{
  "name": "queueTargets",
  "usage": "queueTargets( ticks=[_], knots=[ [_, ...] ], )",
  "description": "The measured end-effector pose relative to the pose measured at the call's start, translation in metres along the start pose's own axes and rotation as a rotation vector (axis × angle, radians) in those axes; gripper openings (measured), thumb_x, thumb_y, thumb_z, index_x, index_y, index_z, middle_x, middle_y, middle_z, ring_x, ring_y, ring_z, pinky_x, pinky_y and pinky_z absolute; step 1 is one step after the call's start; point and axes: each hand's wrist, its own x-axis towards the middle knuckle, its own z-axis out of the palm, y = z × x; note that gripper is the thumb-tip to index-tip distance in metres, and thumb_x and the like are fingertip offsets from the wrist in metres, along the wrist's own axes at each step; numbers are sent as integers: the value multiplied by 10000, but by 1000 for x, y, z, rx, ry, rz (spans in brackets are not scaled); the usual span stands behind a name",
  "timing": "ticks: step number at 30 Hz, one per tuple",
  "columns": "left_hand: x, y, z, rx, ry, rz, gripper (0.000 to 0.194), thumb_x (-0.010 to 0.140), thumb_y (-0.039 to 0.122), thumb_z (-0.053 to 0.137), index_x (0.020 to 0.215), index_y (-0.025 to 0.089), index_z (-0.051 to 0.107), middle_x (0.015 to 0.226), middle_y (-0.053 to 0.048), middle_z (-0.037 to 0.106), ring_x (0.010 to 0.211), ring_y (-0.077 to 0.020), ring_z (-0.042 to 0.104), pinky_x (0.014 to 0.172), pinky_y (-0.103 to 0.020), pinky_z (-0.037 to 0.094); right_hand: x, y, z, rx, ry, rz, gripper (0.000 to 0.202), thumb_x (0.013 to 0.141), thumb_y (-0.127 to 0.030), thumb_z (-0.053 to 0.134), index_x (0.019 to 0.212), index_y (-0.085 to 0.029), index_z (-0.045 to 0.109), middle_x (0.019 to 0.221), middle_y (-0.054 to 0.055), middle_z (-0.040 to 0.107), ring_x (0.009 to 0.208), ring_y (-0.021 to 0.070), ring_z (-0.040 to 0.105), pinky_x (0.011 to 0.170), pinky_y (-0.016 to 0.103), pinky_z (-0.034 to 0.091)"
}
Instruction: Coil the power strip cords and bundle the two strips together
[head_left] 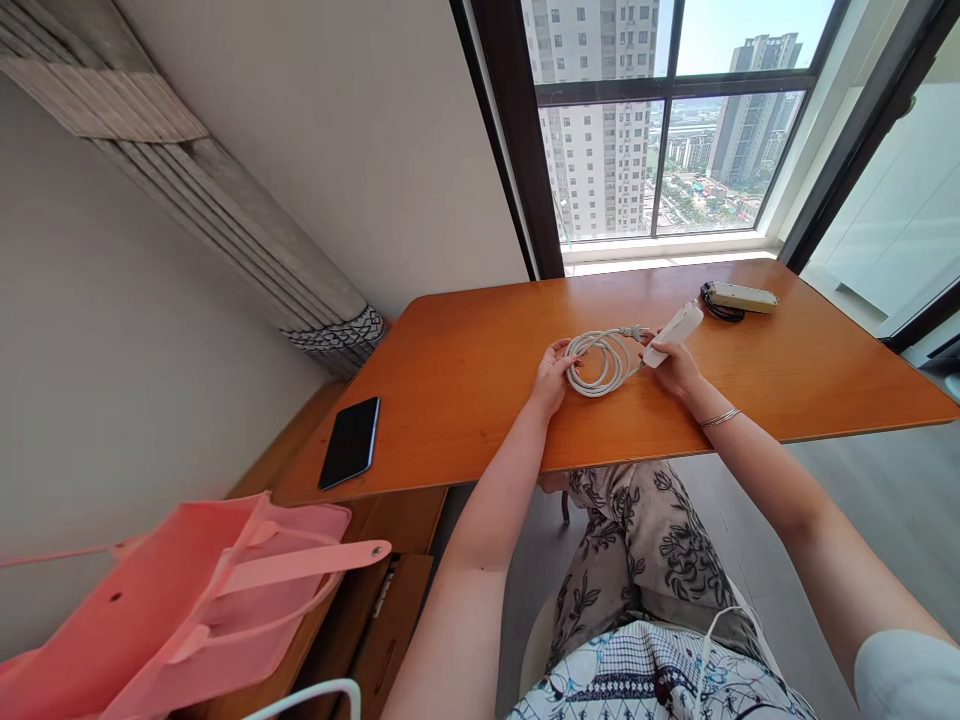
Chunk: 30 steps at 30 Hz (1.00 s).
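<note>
Over the near half of the wooden table, a white power strip point(677, 334) is gripped at its lower end by my right hand point(675, 368), its far end tilted up to the right. Its white cable point(600, 388) is wound in loose loops, and my left hand point(553, 375) pinches the left side of the coil between thumb and fingers. The plug point(634, 332) shows at the top right of the loops, close to my right fingers. Part of the cable behind those fingers is hidden.
A second power strip point(742, 297) with a black cord lies at the table's back right. On the left, a black phone point(350, 442) rests near the edge of the table point(465, 350). A pink bag point(225, 600) stands at lower left. Beyond the table is a window point(667, 160).
</note>
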Motion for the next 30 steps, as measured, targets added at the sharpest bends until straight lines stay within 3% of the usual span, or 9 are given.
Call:
queueTargets(
  ticks=[8, 12, 15, 20, 24, 30],
  knots=[
    [1, -2, 4, 9, 62, -5, 426, 737, 305, 710, 1106, 202, 525, 983, -73, 759, 786, -164, 716, 727, -287, 514, -13, -2, 10, -261, 39, -245, 602, 512, -570, 869, 932, -266, 565, 933, 17, 660, 914, 224, 622, 913, 431, 529],
    [0, 2, 2, -18, 17, 1, 353, 807, 333, 531, 1119, 177, 583, 981, -103, 768, 860, -213, 724, 752, -330, 531, -14, -2, 10, -342, 24, -247, 623, 487, -586, 895, 903, -249, 577, 856, 10, 641, 828, 211, 616, 846, 424, 536],
    [-3, 5, 1, 17, 1, 19, 413, 777, 272, 455, 1142, 175, 623, 1019, -104, 768, 887, -223, 717, 751, -340, 545, -14, -3, 10, -383, 3, -248, 598, 504, -586, 888, 888, -246, 581, 846, 20, 648, 822, 219, 618, 809, 420, 534],
    [-5, 7, 2, 80, -22, 42, 525, 692, 200, 452, 1178, 168, 650, 1085, -105, 760, 923, -232, 708, 698, -323, 543, -14, -5, 10, -433, -2, -260, 575, 493, -575, 892, 862, -238, 607, 827, 22, 669, 803, 220, 622, 804, 422, 534],
    [-3, 8, -1, 20, -35, 12, 500, 682, 166, 489, 1141, 151, 685, 1074, -113, 769, 894, -222, 722, 700, -319, 553, -14, -6, 9, -439, 1, -265, 564, 492, -576, 891, 852, -230, 627, 822, 27, 686, 789, 220, 627, 783, 417, 540],
    [-3, 8, -3, -5, -52, -58, 357, 801, 323, 674, 1133, 195, 703, 1031, -80, 761, 634, -137, 648, 635, -310, 542, -14, -6, 8, -442, -41, -233, 572, 478, -568, 897, 857, -212, 659, 838, 42, 712, 785, 220, 643, 781, 419, 558]
  ],
)
